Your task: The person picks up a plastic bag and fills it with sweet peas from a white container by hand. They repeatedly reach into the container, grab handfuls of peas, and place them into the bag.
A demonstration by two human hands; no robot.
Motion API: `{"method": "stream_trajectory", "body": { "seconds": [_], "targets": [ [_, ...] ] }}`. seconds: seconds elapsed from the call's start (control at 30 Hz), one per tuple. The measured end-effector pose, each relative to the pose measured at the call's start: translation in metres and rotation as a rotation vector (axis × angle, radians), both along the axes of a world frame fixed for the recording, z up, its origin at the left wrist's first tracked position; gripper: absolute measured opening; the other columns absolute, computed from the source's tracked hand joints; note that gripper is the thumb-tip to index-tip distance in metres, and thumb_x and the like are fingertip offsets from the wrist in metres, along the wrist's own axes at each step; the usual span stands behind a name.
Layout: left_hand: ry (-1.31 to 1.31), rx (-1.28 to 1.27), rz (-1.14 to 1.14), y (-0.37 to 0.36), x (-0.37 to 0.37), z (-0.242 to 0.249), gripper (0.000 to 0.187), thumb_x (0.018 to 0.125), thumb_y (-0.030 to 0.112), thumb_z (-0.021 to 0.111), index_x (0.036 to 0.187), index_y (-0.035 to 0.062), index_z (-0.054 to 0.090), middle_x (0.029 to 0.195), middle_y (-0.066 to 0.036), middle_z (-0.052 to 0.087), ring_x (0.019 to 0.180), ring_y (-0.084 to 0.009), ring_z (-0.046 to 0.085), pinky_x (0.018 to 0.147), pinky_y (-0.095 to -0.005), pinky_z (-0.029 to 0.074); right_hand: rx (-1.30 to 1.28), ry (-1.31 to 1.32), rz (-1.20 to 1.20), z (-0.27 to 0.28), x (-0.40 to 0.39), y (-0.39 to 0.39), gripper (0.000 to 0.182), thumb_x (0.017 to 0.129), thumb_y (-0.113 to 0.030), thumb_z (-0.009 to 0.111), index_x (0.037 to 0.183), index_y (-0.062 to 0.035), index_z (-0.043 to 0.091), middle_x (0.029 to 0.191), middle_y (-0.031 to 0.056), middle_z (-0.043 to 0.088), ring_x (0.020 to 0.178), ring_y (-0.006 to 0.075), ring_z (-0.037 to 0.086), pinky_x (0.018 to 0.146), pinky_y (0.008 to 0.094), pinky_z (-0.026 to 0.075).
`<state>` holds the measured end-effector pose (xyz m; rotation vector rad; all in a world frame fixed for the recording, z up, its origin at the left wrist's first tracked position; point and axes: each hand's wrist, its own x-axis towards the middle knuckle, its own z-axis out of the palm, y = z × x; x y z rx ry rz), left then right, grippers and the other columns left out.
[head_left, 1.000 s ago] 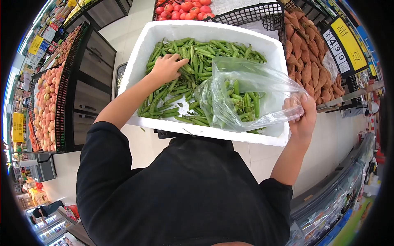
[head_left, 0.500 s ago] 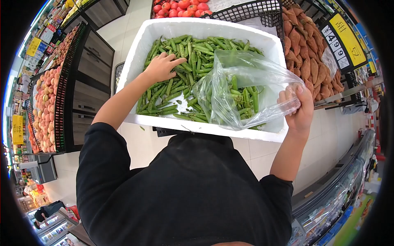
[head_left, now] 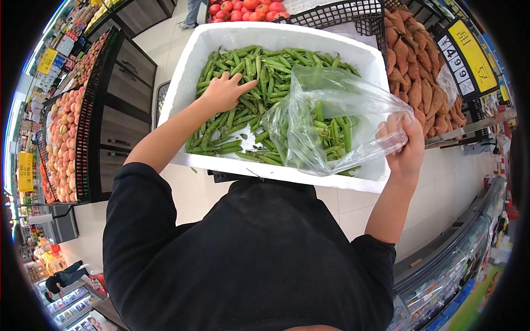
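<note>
A white foam box [head_left: 182, 83] in front of me holds a heap of green pea pods [head_left: 270, 71]. My left hand [head_left: 225, 92] rests on the pods in the left half of the box, palm down, fingers apart; its fingertips touch pods. Gathered in the closed fingers of my right hand [head_left: 404, 140] is the edge of a clear plastic bag [head_left: 309, 129]. The bag droops over the right half of the box, its mouth partly spread, with some pea pods [head_left: 334, 132] seen through or inside it.
Red tomatoes [head_left: 245, 10] and a black mesh crate [head_left: 337, 19] lie beyond the box. Sweet potatoes [head_left: 414, 71] and a yellow price sign [head_left: 469, 55] are at right. Peaches [head_left: 66, 138] fill a stand at left. A person's leg [head_left: 191, 12] shows at the top.
My left hand has shifted slightly over the pods, fingers still spread. The right hand keeps hold of the bag. A passer-by's leg has come into view at the top.
</note>
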<state>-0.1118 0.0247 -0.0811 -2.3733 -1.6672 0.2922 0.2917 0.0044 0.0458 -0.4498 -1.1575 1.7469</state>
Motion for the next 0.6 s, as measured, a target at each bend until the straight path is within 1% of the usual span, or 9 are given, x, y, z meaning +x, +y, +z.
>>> {"method": "stream_trajectory", "body": {
  "seconds": [0.13, 0.2, 0.33, 0.4, 0.43, 0.5, 0.53, 0.6],
  "targets": [
    [-0.071, -0.021, 0.002, 0.006, -0.005, -0.008, 0.074, 0.069, 0.026, 0.077, 0.133, 0.0342, 0.043, 0.110, -0.009, 0.052, 0.101, -0.0327, 0.054, 0.066, -0.0406, 0.054, 0.002, -0.019, -0.012, 0.000, -0.001, 0.000, 0.035, 0.097, -0.022, 0.045, 0.065, -0.0107, 0.037, 0.055, -0.0009, 0.034, 0.047, 0.0095, 0.028, 0.045, 0.0260, 0.023],
    [-0.071, 0.048, -0.091, 0.003, -0.009, -0.011, 0.067, 0.069, 0.027, 0.077, 0.127, 0.0327, 0.047, 0.110, -0.009, 0.052, 0.102, -0.0323, 0.054, 0.067, -0.0415, 0.055, -0.003, -0.017, -0.008, -0.001, -0.001, 0.001, 0.035, 0.097, -0.022, 0.045, 0.066, -0.0111, 0.036, 0.056, -0.0010, 0.033, 0.048, 0.0098, 0.028, 0.045, 0.0263, 0.023],
    [-0.088, 0.059, -0.154, -0.003, -0.011, -0.006, 0.062, 0.069, 0.026, 0.078, 0.124, 0.0318, 0.049, 0.111, -0.009, 0.053, 0.103, -0.0322, 0.054, 0.068, -0.0412, 0.055, -0.032, -0.009, -0.014, -0.004, 0.003, 0.002, 0.033, 0.097, -0.021, 0.045, 0.066, -0.0120, 0.036, 0.056, -0.0012, 0.032, 0.050, 0.0102, 0.028, 0.047, 0.0270, 0.024],
    [-0.080, 0.000, -0.072, -0.004, -0.009, -0.004, 0.060, 0.070, 0.024, 0.077, 0.124, 0.0317, 0.050, 0.111, -0.009, 0.053, 0.103, -0.0322, 0.054, 0.071, -0.0411, 0.055, -0.035, -0.015, -0.006, -0.004, 0.004, 0.002, 0.033, 0.097, -0.021, 0.045, 0.066, -0.0122, 0.035, 0.056, -0.0012, 0.032, 0.051, 0.0102, 0.028, 0.048, 0.0272, 0.024],
    [-0.079, -0.001, -0.072, -0.003, -0.005, -0.004, 0.060, 0.070, 0.024, 0.077, 0.124, 0.0317, 0.050, 0.111, -0.009, 0.053, 0.103, -0.0322, 0.054, 0.071, -0.0411, 0.055, -0.030, -0.017, -0.002, -0.003, 0.004, 0.002, 0.033, 0.097, -0.021, 0.045, 0.066, -0.0123, 0.035, 0.056, -0.0013, 0.032, 0.051, 0.0103, 0.028, 0.048, 0.0272, 0.024],
    [-0.008, -0.068, 0.072, 0.003, 0.004, -0.005, 0.062, 0.070, 0.022, 0.076, 0.125, 0.0320, 0.050, 0.110, -0.008, 0.054, 0.104, -0.0322, 0.053, 0.073, -0.0416, 0.055, -0.026, -0.019, 0.003, -0.003, 0.003, 0.002, 0.033, 0.097, -0.021, 0.045, 0.066, -0.0123, 0.035, 0.056, -0.0014, 0.032, 0.050, 0.0105, 0.027, 0.048, 0.0273, 0.024],
    [-0.008, -0.069, 0.072, 0.005, 0.003, -0.004, 0.062, 0.070, 0.022, 0.076, 0.125, 0.0320, 0.050, 0.110, -0.008, 0.054, 0.104, -0.0322, 0.053, 0.073, -0.0416, 0.055, -0.041, -0.004, -0.003, -0.003, 0.002, 0.002, 0.033, 0.097, -0.021, 0.045, 0.066, -0.0122, 0.035, 0.056, -0.0013, 0.032, 0.050, 0.0104, 0.028, 0.047, 0.0271, 0.024],
    [-0.084, -0.082, -0.005, 0.008, -0.002, 0.001, 0.065, 0.070, 0.021, 0.077, 0.127, 0.0328, 0.049, 0.109, -0.008, 0.054, 0.106, -0.0330, 0.051, 0.074, -0.0423, 0.055, -0.055, 0.011, -0.014, -0.004, 0.002, 0.001, 0.033, 0.097, -0.021, 0.045, 0.066, -0.0120, 0.035, 0.056, -0.0013, 0.033, 0.049, 0.0104, 0.028, 0.046, 0.0269, 0.024]
  ]
}}
